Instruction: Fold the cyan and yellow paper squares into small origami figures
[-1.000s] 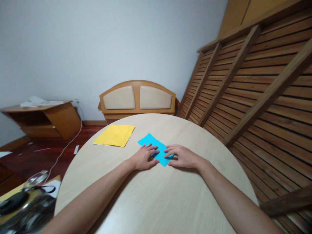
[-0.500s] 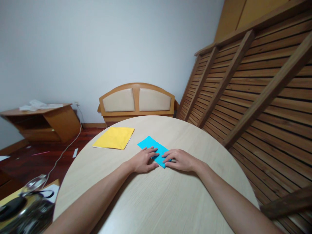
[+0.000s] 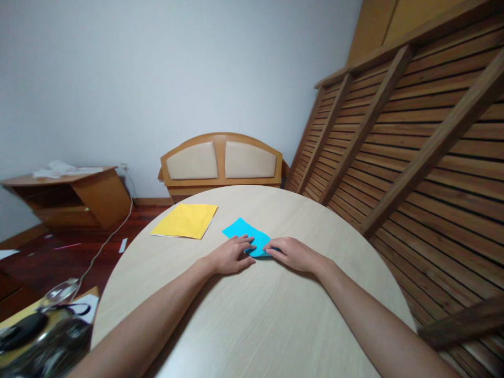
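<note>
A bright blue sheet of paper (image 3: 242,229), in a narrow folded strip, lies slantwise on the round table (image 3: 252,325). My left hand (image 3: 232,254) rests on its near left part, fingers spread and laid flat over the paper. At the right end my right hand (image 3: 291,253) pinches the paper between thumb and fingers, and that end curls up a little from the table. Part of the strip is hidden under my fingers. To the left, apart from both hands, lies a yellow sheet of paper (image 3: 185,220) with a white underside showing at its edge.
Behind the table stands a wooden headboard (image 3: 221,137) with pale panels. Slatted wooden boards (image 3: 394,152) lean along the right. A low desk (image 3: 90,194) with white plastic on it is at left. Near the lower left are a black lid (image 3: 23,328) and a cable (image 3: 103,247).
My right fingers have closed on the right end of the blue paper and lifted it, so the end now curves. My left hand stays nearly in place.
</note>
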Demonstrator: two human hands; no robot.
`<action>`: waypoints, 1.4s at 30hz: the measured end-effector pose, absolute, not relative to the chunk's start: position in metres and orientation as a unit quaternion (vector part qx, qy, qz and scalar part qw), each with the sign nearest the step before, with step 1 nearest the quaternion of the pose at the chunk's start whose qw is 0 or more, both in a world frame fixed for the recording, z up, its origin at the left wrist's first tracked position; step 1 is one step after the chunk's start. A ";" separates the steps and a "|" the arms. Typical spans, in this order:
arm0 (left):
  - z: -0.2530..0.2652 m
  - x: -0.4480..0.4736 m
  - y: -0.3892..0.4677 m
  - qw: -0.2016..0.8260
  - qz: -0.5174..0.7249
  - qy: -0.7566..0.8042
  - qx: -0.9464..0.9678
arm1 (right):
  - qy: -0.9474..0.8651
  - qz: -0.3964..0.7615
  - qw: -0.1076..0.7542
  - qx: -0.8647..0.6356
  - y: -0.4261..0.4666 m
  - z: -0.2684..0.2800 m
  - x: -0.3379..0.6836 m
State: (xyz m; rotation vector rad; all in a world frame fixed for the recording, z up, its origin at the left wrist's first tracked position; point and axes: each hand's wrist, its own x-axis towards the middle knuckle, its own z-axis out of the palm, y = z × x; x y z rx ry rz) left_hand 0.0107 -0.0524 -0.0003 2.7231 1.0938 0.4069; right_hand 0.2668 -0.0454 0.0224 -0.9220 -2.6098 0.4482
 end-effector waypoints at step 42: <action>-0.007 0.014 -0.045 0.006 0.197 0.488 0.850 | -0.853 0.072 0.240 -0.458 -0.027 -0.007 0.259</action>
